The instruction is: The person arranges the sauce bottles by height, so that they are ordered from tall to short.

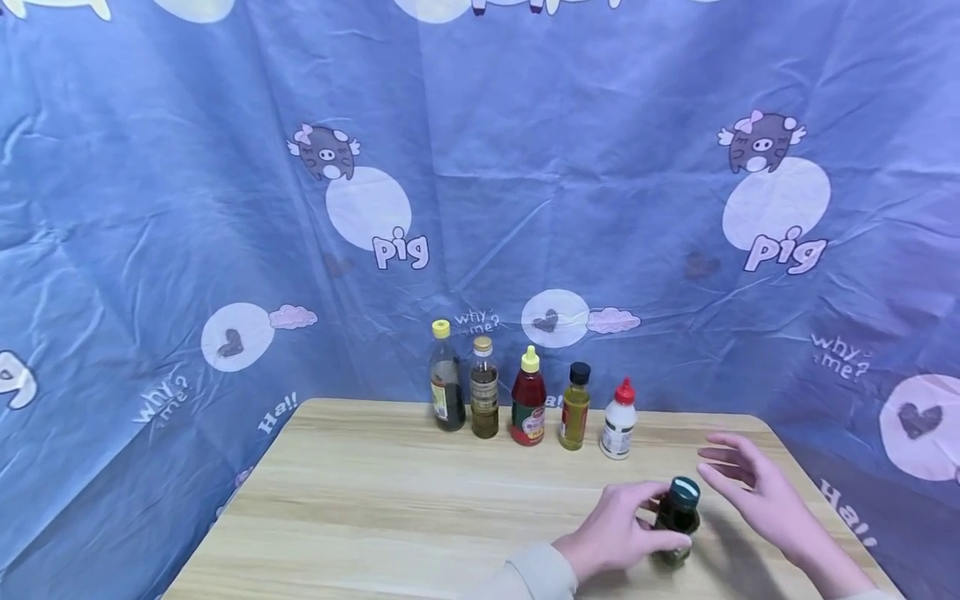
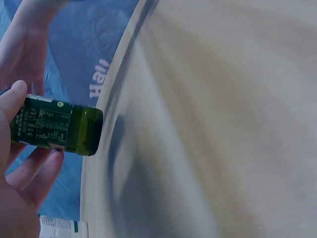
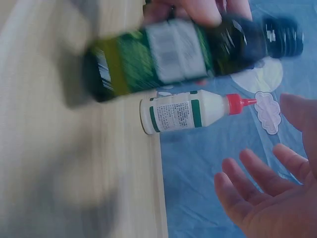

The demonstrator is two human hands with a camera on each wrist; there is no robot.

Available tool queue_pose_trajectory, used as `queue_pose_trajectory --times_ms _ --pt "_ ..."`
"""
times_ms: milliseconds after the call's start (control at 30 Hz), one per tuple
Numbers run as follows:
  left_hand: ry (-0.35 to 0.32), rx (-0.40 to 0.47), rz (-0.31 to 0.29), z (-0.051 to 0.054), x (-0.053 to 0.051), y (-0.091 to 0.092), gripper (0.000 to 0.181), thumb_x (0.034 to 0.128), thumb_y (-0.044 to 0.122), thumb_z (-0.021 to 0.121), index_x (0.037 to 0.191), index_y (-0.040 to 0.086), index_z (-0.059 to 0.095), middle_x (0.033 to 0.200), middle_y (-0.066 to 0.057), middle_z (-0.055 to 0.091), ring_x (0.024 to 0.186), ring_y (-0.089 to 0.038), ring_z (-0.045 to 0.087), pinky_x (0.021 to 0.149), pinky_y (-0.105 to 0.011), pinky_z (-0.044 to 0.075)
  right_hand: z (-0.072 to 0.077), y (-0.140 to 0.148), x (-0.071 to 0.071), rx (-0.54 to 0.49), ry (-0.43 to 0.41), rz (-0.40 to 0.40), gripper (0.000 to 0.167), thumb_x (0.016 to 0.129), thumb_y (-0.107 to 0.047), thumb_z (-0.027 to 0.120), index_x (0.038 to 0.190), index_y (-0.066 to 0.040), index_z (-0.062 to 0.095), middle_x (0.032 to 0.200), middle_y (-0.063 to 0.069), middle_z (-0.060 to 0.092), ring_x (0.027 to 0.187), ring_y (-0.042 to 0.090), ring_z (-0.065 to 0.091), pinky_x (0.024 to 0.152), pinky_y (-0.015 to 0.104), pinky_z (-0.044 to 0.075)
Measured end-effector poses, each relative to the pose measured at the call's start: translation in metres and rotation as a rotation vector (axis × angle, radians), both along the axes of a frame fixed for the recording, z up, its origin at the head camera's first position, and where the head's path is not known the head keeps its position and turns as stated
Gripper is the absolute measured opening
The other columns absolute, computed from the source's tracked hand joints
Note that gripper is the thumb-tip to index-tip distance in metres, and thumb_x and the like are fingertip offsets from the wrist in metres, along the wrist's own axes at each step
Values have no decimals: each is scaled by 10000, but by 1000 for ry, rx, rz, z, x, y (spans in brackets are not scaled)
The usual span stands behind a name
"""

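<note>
A dark green glass bottle (image 1: pixel 677 521) with a dark green cap is held by my left hand (image 1: pixel 618 529), thumb on one side and fingers on the other. In the left wrist view its label side and base (image 2: pixel 89 131) show, with a gap to the tabletop. My right hand (image 1: pixel 761 492) hovers to the right of the bottle, apart from it, fingers spread and holding nothing. The right wrist view shows its open palm (image 3: pixel 272 208) near a white squeeze bottle with a red nozzle (image 3: pixel 183 113), not touching it.
Along the back of the wooden table (image 1: pixel 390 500) stand a yellow-capped dark bottle (image 1: pixel 448 392), a brown-amber bottle (image 1: pixel 484 400), a red sauce bottle (image 1: pixel 528 408), a black-capped oil bottle (image 1: pixel 574 412) and the white squeeze bottle (image 1: pixel 618 425). A blue printed cloth (image 1: pixel 487 208) hangs behind.
</note>
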State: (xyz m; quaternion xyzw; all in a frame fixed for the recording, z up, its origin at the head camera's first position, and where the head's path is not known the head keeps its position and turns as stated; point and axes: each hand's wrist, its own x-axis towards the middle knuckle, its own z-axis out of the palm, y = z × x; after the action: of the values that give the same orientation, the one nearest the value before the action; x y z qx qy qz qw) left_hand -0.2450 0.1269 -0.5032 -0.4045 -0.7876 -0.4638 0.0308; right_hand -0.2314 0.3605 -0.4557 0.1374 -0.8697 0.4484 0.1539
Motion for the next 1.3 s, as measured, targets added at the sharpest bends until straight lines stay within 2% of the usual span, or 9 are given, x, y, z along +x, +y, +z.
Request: queue_pose_trajectory --times_ms 67,167,367,567,700,800,933,1100,1300 --pt "23 -1 48 3 -8 2 497 920 263 840 1375 192 655 1266 105 726 1026 99 638 749 -31 510 -3 1 6 4 12 -23 447 991 -58 717 1373 57 515 1120 -352 607 997 -111 625 748 137 561" --pt "25 -1 121 4 -19 7 510 907 302 849 1376 231 660 1235 128 735 981 100 636 733 -32 501 -9 2 15 15 37 -46 450 977 -57 736 1363 50 529 1121 -362 598 997 -118 623 737 128 561" --pt "89 -62 270 1 -38 13 577 892 376 856 1412 235 651 1332 135 695 1038 55 638 806 -20 444 -26 -6 35 -24 45 -72 542 920 1 781 1381 53 501 1116 -342 614 996 -88 652 753 105 563" --pt "61 -37 328 -4 -51 20 561 885 348 867 1392 223 664 1321 120 699 1122 6 628 894 -87 473 -41 -20 53 -35 -9 -107 558 882 -18 826 1354 24 530 1088 -335 628 976 -77 660 734 129 574" --pt "66 -18 356 -4 -60 29 531 884 322 872 1366 221 674 1268 116 715 1106 13 622 892 -103 478 -47 -26 60 -50 -9 -99 555 865 24 823 1340 44 537 1089 -287 665 978 -50 679 731 148 586" --pt "66 -6 378 -2 -66 36 503 880 317 875 1337 215 688 1207 121 732 1070 32 624 892 -99 470 -50 -31 62 -75 -54 -117 547 866 28 820 1338 40 544 1070 -240 696 958 -42 683 717 160 584" --pt "51 9 408 0 -69 49 454 872 294 883 1283 206 710 1130 127 748 1044 44 634 894 -92 473 -52 -37 70 -91 -96 -139 539 866 27 819 1331 45 546 1055 -185 720 949 -35 686 713 181 586" --pt "28 12 451 3 -72 59 417 861 254 891 1238 197 721 1104 117 759 1023 30 659 889 -82 482 -52 -47 80 -71 -36 -123 551 829 59 835 1309 47 565 1053 -128 736 954 -10 699 720 194 594" --pt "-14 -17 520 4 -75 66 410 857 273 897 1220 190 726 1091 92 765 1024 -19 676 891 -116 508 -54 -57 89 -81 -66 -138 566 810 34 862 1301 30 580 1051 -61 757 936 5 707 712 212 602"
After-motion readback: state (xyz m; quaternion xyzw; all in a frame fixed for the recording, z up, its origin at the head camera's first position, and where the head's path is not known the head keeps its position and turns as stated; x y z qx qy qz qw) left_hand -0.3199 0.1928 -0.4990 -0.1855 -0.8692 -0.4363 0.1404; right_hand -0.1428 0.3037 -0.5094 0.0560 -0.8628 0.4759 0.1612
